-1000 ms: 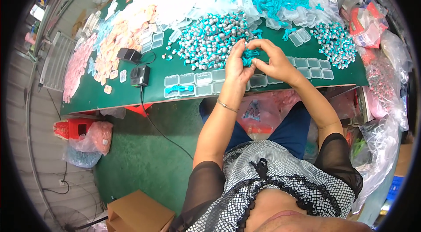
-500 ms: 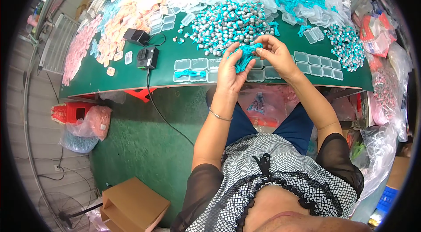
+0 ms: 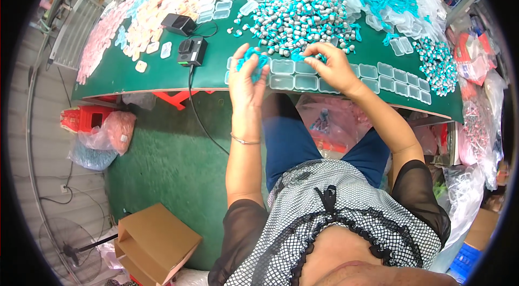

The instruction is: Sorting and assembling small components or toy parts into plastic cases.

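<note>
While bent over the tabletop's (image 3: 162, 78) near edge, left hand (image 3: 246, 78) pinching teal cord (image 3: 254, 61) clear of the clear cases (image 3: 294, 74); right hand (image 3: 332, 64) pressed onto another strand there.

Bead pile (image 3: 303, 18) ahead; bare cloth (image 3: 157, 75) left.

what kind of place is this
Probably a small packing workshop: a green table heaped with small silver-and-teal pieces, rows of clear plastic boxes, and bagged stock alongside.
</note>
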The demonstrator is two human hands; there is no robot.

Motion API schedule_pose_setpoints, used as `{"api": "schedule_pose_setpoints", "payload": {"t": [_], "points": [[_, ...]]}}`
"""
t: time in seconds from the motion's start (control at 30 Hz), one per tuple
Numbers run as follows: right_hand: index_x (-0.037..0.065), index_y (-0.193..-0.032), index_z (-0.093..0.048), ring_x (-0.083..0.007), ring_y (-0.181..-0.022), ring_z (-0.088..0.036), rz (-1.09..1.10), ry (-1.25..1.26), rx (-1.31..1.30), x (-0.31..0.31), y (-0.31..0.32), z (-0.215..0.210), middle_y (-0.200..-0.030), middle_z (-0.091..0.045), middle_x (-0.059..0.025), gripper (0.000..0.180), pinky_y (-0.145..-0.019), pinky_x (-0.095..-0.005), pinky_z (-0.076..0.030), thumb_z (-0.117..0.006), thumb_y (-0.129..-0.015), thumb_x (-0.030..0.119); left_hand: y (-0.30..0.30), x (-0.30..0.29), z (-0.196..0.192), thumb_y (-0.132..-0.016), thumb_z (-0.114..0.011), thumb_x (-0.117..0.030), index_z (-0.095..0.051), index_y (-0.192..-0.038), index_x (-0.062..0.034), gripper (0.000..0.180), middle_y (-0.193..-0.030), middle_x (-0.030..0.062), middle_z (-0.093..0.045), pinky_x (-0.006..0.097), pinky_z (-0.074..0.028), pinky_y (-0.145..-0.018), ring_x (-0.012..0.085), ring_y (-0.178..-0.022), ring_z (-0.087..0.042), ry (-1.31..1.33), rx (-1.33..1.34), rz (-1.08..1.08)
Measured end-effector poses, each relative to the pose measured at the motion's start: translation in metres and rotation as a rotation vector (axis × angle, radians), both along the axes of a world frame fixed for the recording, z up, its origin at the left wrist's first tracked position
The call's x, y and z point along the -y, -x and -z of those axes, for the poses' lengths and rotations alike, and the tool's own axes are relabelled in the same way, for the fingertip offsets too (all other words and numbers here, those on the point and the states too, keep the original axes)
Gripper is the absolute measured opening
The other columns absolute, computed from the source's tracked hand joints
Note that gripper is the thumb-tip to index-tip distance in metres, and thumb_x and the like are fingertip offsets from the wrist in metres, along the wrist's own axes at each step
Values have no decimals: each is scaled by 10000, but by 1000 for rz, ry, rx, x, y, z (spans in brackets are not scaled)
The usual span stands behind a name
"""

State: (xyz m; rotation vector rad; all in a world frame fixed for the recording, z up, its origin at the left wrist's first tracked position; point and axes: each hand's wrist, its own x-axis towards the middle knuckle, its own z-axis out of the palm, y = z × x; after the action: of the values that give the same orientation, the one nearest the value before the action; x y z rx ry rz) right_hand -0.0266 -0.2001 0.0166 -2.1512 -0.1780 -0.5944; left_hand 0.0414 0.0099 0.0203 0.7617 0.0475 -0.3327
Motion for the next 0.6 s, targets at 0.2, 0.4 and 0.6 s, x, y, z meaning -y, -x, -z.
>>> {"api": "schedule_pose_setpoints", "payload": {"t": [0.2,0.4,0.6], "points": [[160,-883,-638,-213,-1008,-545,81,346,57,-42,2,12,-944,-622,6,137,-923,-457,-299,-711,-772,195,-2,-20,6,-887,-625,-82,-541,-1231,-74,355,-1082,100,-618,286,-553,-610,203,-893,-644,-44,29,-40],[167,-865,-638,-216,-1014,-522,106,412,60,-56,-2,20,-922,-581,12,144,-931,-465,-288,-724,-753,195,1,-25,14,-910,-594,-100,-537,-1242,-46,341,-1076,128,-620,267,-547,-566,201,-867,-649,-61,53,-17],[183,-889,-662,-208,-971,-527,86,542,43,-56,-2,15,-889,-567,14,168,-940,-498,-292,-734,-739,208,5,-26,14,-924,-560,-91,-548,-1244,-27,326,-1024,116,-629,260,-535,-541,186,-811,-656,-125,102,18]]}}
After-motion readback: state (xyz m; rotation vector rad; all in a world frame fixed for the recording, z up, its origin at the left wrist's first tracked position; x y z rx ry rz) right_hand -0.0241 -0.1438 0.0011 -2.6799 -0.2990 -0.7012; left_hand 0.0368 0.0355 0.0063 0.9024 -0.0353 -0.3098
